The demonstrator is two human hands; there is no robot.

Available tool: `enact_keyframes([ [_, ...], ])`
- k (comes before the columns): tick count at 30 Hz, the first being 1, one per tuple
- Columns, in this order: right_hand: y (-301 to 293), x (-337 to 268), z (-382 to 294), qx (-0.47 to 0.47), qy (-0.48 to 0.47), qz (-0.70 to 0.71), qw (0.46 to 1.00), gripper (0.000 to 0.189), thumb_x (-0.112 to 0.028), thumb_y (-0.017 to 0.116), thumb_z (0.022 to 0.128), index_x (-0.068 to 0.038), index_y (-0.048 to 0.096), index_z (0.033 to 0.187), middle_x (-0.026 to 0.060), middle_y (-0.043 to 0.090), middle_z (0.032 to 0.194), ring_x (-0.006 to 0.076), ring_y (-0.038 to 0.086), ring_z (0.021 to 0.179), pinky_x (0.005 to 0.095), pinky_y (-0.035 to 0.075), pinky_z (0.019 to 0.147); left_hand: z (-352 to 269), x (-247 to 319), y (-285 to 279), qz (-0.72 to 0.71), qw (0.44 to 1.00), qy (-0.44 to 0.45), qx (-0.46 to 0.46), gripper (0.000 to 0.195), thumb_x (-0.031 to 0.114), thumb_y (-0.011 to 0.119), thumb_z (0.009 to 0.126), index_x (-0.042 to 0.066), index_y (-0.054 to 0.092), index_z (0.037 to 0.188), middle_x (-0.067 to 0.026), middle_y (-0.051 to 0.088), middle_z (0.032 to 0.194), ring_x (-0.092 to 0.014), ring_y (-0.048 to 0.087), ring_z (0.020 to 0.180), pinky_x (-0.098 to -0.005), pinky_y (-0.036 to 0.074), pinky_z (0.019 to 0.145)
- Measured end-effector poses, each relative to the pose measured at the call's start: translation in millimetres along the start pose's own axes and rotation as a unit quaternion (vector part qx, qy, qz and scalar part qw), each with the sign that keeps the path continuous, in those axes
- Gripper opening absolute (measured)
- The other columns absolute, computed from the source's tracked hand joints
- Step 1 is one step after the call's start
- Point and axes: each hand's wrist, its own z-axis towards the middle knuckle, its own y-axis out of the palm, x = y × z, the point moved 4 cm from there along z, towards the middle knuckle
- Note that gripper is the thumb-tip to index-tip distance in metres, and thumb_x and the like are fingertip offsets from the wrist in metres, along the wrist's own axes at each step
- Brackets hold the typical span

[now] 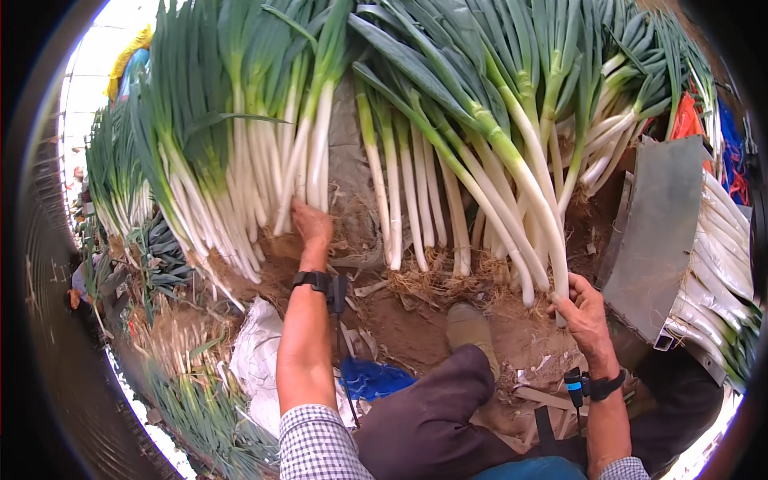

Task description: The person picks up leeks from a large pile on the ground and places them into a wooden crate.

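Observation:
Long white-stalked leeks with green tops lean in rows before me. My left hand (pixel 312 225) is at the lower ends of a few white leek stalks (pixel 318 150) at the right edge of the left bunch; its fingers are partly hidden behind them. My right hand (pixel 585 309) has thumb and fingers on the root end of one thick leek (pixel 547 219), which leans in front of the right-hand bunch. Thinner leeks with brown roots (pixel 414 279) stand between my hands.
A grey metal sheet (pixel 657 234) stands at the right, with more leeks (pixel 714 264) behind it. White woven sacking (pixel 259 360) and blue plastic (pixel 375 379) lie on the soil. Smaller leeks (pixel 198 402) lie at lower left. My shoe (pixel 471 333) is on the soil between my arms.

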Motion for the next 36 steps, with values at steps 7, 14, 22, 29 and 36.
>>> enact_keyframes([
  [7, 2.1, -4.8, -4.3, 0.006, 0.004, 0.009, 1.000, 0.038, -0.005, 0.065, 0.092, 0.005, 0.056, 0.128, 0.0066, 0.067, 0.092, 0.0104, 0.064, 0.074, 0.0264, 0.054, 0.066, -6.1, 14.3, 13.9, 0.123, 0.986, 0.026, -0.106, 0.038, 0.008, 0.059, 0.086, -0.010, 0.056, 0.120, -0.0344, 0.062, 0.114, -0.050, 0.060, 0.109, -0.0532, 0.046, 0.098],
  [14, -4.2, -52.5, -29.8, -0.058, -0.127, 0.256, 0.957, 0.036, -0.011, 0.063, 0.094, 0.005, 0.054, 0.125, 0.0082, 0.066, 0.084, 0.0114, 0.063, 0.064, 0.0268, 0.053, 0.055, 8.7, 5.0, 32.1, -0.126, 0.961, -0.177, -0.170, 0.031, 0.008, 0.063, 0.082, -0.008, 0.066, 0.109, -0.0238, 0.070, 0.094, -0.038, 0.069, 0.091, -0.0464, 0.053, 0.084],
  [22, -11.4, 7.1, -12.5, 0.066, -0.047, 0.071, 0.994, 0.037, -0.007, 0.063, 0.096, 0.006, 0.054, 0.129, 0.0063, 0.067, 0.096, 0.0090, 0.063, 0.075, 0.0243, 0.053, 0.069, -40.6, 47.7, 35.7, -0.168, 0.939, -0.177, -0.240, 0.049, 0.022, 0.069, 0.086, -0.006, 0.062, 0.126, -0.0160, 0.068, 0.105, -0.026, 0.064, 0.096, -0.0450, 0.050, 0.081],
  [29, -2.3, 5.7, -16.7, 0.054, -0.034, 0.042, 0.997, 0.040, -0.003, 0.062, 0.095, 0.006, 0.052, 0.132, 0.0082, 0.067, 0.104, 0.0092, 0.064, 0.081, 0.0243, 0.054, 0.071, -45.3, 58.8, 37.7, -0.286, 0.896, -0.203, -0.272, 0.046, 0.031, 0.077, 0.084, -0.009, 0.066, 0.104, -0.0120, 0.068, 0.099, -0.020, 0.060, 0.088, -0.0389, 0.049, 0.078],
  [36, -25.7, 5.4, -14.4, 0.087, -0.134, -0.152, 0.975, 0.037, -0.002, 0.066, 0.088, 0.004, 0.056, 0.123, 0.0125, 0.067, 0.099, 0.0210, 0.065, 0.083, 0.0321, 0.053, 0.075, -92.2, 117.5, -96.9, -0.359, 0.823, -0.063, -0.437, 0.036, 0.035, 0.061, 0.098, 0.000, 0.070, 0.098, 0.0018, 0.060, 0.080, -0.008, 0.051, 0.071, -0.0280, 0.042, 0.060],
])
